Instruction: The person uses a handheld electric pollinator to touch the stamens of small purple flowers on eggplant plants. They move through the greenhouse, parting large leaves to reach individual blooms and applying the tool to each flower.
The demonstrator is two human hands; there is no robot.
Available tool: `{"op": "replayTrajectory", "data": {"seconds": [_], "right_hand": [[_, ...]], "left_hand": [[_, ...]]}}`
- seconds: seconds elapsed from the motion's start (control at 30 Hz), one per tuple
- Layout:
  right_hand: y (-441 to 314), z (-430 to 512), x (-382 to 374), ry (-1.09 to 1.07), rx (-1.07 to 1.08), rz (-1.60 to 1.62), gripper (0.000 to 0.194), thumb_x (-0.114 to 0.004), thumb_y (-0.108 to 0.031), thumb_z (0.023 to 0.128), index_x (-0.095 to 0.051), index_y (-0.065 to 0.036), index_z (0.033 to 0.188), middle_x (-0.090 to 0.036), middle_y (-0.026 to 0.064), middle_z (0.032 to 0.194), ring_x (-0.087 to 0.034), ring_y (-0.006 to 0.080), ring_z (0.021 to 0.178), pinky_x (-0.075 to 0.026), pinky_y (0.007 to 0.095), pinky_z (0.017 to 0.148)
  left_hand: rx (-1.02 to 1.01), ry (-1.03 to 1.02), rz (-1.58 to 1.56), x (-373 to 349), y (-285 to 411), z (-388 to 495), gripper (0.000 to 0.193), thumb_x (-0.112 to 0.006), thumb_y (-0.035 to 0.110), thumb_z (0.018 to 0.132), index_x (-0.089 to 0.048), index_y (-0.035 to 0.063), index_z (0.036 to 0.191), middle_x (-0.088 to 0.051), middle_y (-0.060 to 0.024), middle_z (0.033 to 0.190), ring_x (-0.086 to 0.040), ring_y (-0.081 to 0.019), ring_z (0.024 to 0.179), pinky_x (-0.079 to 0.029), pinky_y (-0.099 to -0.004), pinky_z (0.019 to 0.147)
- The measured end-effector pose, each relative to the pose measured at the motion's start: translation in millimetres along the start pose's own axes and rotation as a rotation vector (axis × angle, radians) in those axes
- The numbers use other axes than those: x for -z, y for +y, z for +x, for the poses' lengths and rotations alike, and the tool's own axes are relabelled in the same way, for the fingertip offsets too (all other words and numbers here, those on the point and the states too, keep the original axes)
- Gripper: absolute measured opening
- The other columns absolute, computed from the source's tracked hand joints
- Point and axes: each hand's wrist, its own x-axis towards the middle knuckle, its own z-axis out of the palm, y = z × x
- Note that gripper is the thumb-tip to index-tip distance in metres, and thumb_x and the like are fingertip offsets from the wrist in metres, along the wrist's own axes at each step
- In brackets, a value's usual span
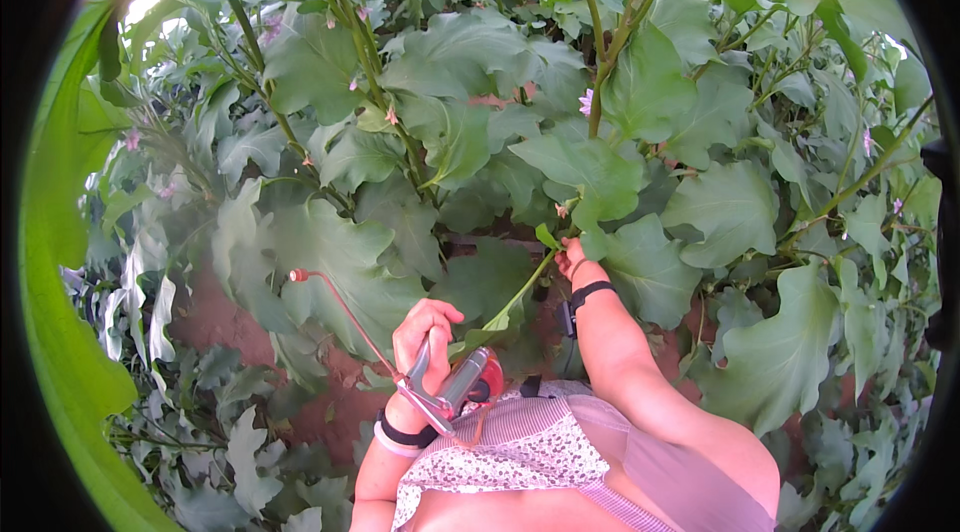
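Note:
My left hand [425, 337] is wrapped around a small hand-held sprayer with a grey cylinder [465, 380] and a metal lever [422, 359]. From it a thin reddish wand [352, 318] slants up to the left, ending in a red nozzle [298, 275]. Farther forward, my right hand [574, 258] reaches among eggplant leaves. Its fingers close around the upper end of a pale green stalk [525, 292], which slopes down towards the sprayer. Leaves partly cover those fingertips. A withered flower [562, 210] hangs just above them.
Eggplant plants with broad lobed leaves [727, 213] and thick stems [600, 82] crowd around me. Lilac flowers [586, 102] dot them. Reddish soil [337, 397] shows at lower left. One large leaf [56, 232] curves close along the left rim.

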Motion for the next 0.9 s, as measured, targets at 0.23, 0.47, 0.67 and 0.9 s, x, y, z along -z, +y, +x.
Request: {"op": "replayTrajectory", "data": {"seconds": [0.23, 0.47, 0.67, 0.9], "right_hand": [[19, 32, 35, -0.176, 0.401, -0.173, 0.026, -0.057, -0.032, 0.101, -0.064, -0.01, 0.088, -0.051, 0.0006, 0.063, -0.044, 0.0143, 0.052, -0.036, 0.0319, 0.049], [48, 7, 69, -0.081, 0.686, -1.148, 0.023, -0.06, -0.014, 0.094, -0.067, -0.002, 0.113, -0.071, 0.0053, 0.093, -0.065, 0.0176, 0.086, -0.052, 0.036, 0.073], [10, -74, 55, -0.014, 0.891, 0.176, 0.035, -0.057, -0.03, 0.101, -0.069, 0.002, 0.109, -0.071, 0.009, 0.102, -0.063, 0.0164, 0.096, -0.049, 0.0314, 0.088], [-32, -170, 37, -0.26, 1.448, -0.834, 0.019, -0.063, -0.012, 0.093, -0.072, -0.003, 0.107, -0.07, 0.0122, 0.107, -0.067, 0.0207, 0.096, -0.053, 0.0316, 0.084]], "left_hand": [[0.037, -0.057, -0.002, -10, 1, 4, 0.017, -0.049, 0.008, 0.086, -0.051, -0.0006, 0.072, -0.064, -0.0157, 0.084, -0.055, -0.0214, 0.073, -0.044, -0.0327, 0.066], [0.066, -0.108, 0.069, -11, 4, 4, 0.01, -0.05, 0.002, 0.083, -0.051, -0.0014, 0.074, -0.063, -0.0163, 0.084, -0.058, -0.0243, 0.071, -0.047, -0.0346, 0.065], [0.073, -0.097, -0.04, -11, 2, 6, 0.028, -0.053, 0.019, 0.094, -0.049, 0.0013, 0.073, -0.063, -0.0147, 0.087, -0.055, -0.0205, 0.079, -0.043, -0.0326, 0.071], [0.061, -0.112, -0.043, -23, 1, 12, 0.03, -0.052, 0.021, 0.096, -0.05, 0.0017, 0.073, -0.064, -0.0141, 0.087, -0.055, -0.0197, 0.077, -0.042, -0.0321, 0.07]]}}
